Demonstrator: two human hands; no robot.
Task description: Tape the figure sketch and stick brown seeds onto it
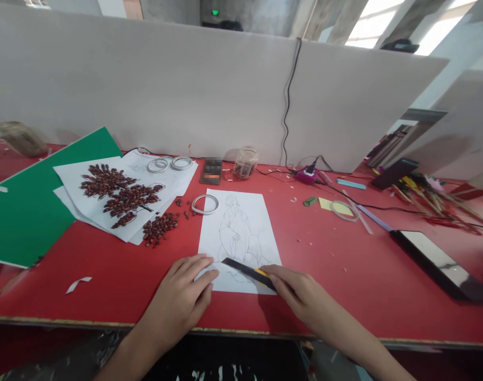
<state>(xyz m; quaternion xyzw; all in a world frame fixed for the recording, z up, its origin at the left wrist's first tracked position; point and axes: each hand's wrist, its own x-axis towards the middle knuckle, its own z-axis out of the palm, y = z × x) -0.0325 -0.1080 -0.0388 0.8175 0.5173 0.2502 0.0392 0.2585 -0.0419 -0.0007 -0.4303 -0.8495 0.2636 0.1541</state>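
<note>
A sheet of paper (241, 233) with a line drawing of a robed, seated figure lies on the red table. My left hand (186, 288) rests over its lower left corner, fingers stretched out and somewhat apart. Near those fingertips a part of the paper looks raised or folded. My right hand (295, 288) is closed around a utility knife (245, 269), black with a yellow part. The knife slants across the lower part of the drawing, its tip pointing toward my left hand. Whether its edge touches the paper I cannot tell.
Left of the drawing are a pile of brown seeds (160, 228), papers (72, 174) bearing a seed-covered picture, and a green board (38, 211). Tape rolls (205, 205), a jar (245, 163) and a calculator (212, 170) stand behind. A tablet-like device (428, 256) lies right.
</note>
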